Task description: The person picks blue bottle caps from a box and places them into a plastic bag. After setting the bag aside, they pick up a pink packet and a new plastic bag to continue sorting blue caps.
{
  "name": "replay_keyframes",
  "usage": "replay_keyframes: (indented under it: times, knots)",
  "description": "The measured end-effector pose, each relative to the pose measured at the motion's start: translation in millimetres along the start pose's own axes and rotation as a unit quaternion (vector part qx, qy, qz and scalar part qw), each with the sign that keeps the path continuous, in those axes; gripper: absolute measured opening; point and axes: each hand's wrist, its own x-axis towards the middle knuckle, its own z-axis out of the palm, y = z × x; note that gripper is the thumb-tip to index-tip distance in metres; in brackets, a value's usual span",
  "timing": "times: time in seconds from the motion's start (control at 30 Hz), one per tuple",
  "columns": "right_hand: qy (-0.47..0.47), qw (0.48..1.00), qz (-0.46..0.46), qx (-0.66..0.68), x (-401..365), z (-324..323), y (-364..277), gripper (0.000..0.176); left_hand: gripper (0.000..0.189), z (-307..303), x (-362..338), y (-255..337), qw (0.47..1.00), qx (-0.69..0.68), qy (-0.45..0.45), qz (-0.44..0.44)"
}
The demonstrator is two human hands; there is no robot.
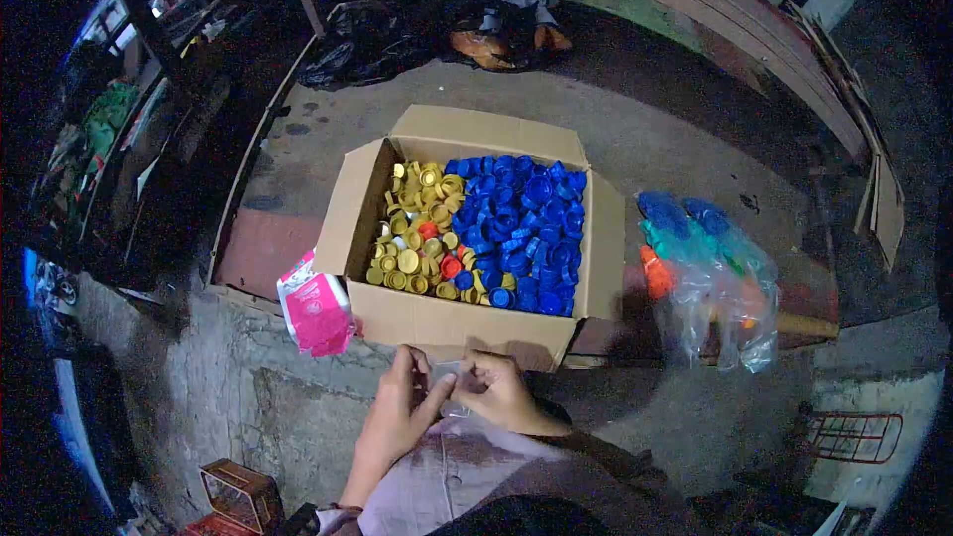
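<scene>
Both hands work at 6 o'clock, taking the carton centre as the dial centre. The left hand (397,412) and right hand (499,397) are drawn close together, with fingers narrowed to a pinch on a small clear plastic piece (455,409). The piece lies between the fingertips, partly covered by them, near the carton's front flap; contact with the flap cannot be determined.

The open carton (452,323) rests on the worktop (347,109) with flaps folded outward. Contents: yellow caps (408,261) toward 9 o'clock, with several red caps (451,267) among them; blue caps (516,233) toward 3 o'clock.

Surrounding items: a pink-and-white packet (320,310) just beside the carton at 8 o'clock; clear bags (713,283) with blue, green and orange contents between 3 and 4 o'clock; black plastic sheeting (367,45) at 11 o'clock; a red metal rack (856,435) at 4 o'clock.
</scene>
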Motion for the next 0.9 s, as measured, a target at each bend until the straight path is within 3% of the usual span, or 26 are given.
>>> replay_keyframes:
  times: [0.03,0.07,0.1,0.13,0.17,0.2,0.23,0.3,0.37,0.43,0.5,0.53,0.6,0.63,0.7,0.73,0.77,0.8,0.83,0.87,0.9]
  knots:
    - [-0.002,1.000,0.000,0.000,1,2,-7,0.013,0.023,0,0,-5,1.000,-0.007,0.003,0.014]
    - [0.002,0.996,-0.020,-0.090,2,4,-15,0.012,0.023,1,1,-7,1.000,-0.007,0.005,0.014]
    - [0.006,0.983,-0.040,-0.180,3,6,-19,0.013,0.018,2,1,-8,0.994,0.032,0.039,0.095]
    - [0.045,0.972,-0.125,-0.192,6,14,-13,0.016,0.014,3,2,-11,0.979,0.071,0.072,0.175]
    - [0.041,0.973,-0.125,-0.191,9,16,-8,0.016,0.014,6,5,-21,0.980,0.071,0.075,0.173]
    - [0.013,0.963,-0.152,-0.222,12,17,-3,0.018,0.011,10,10,-39,0.977,-0.208,0.040,0.016]
    - [-0.015,0.951,-0.179,-0.251,15,19,-2,0.021,0.011,12,14,-57,0.873,-0.467,0.002,-0.139]
    - [0.006,0.949,-0.192,-0.251,25,17,1,0.025,0.015,14,13,-73,0.864,-0.487,-0.010,-0.127]
    - [-0.050,0.961,-0.152,-0.225,36,7,13,0.023,0.019,16,7,-76,0.779,-0.599,0.036,-0.182]
    - [-0.082,0.964,-0.141,-0.210,38,3,17,0.019,0.020,15,6,-88,0.762,-0.610,0.054,-0.211]
    - [-0.085,0.965,-0.152,-0.196,41,2,24,0.014,0.020,14,6,-91,0.711,-0.660,0.088,-0.227]
    - [-0.065,0.968,-0.118,-0.210,42,-2,33,0.012,0.020,17,6,-107,0.711,-0.660,0.090,-0.226]
    - [-0.029,0.977,-0.058,-0.204,49,-8,47,0.012,0.022,21,2,-151,0.603,-0.789,-0.076,-0.090]
    - [-0.003,0.997,-0.018,-0.070,51,-8,49,0.015,0.026,17,-3,-152,0.641,-0.722,-0.035,-0.259]
    - [-0.014,0.995,0.095,0.025,50,-10,50,0.015,0.028,17,-2,-81,0.791,-0.530,0.004,-0.305]
    - [-0.014,0.995,0.095,0.025,49,-11,43,0.015,0.028,29,3,-88,0.752,-0.615,0.006,-0.238]
    - [-0.003,0.959,0.165,0.229,49,-12,31,0.015,0.028,26,4,-84,0.751,-0.615,0.005,-0.239]
    - [0.008,0.877,0.227,0.423,49,-12,24,0.015,0.027,21,7,-75,0.783,-0.579,-0.021,-0.226]
    - [0.010,0.877,0.227,0.423,47,-13,28,0.015,0.026,18,8,-72,0.813,-0.540,-0.048,-0.213]
    - [0.004,0.864,0.260,0.431,45,-14,35,0.014,0.025,11,11,-93,0.850,-0.452,-0.154,-0.221]
    - [-0.003,0.850,0.293,0.439,44,-14,39,0.013,0.025,16,12,-106,0.850,-0.452,-0.155,-0.221]
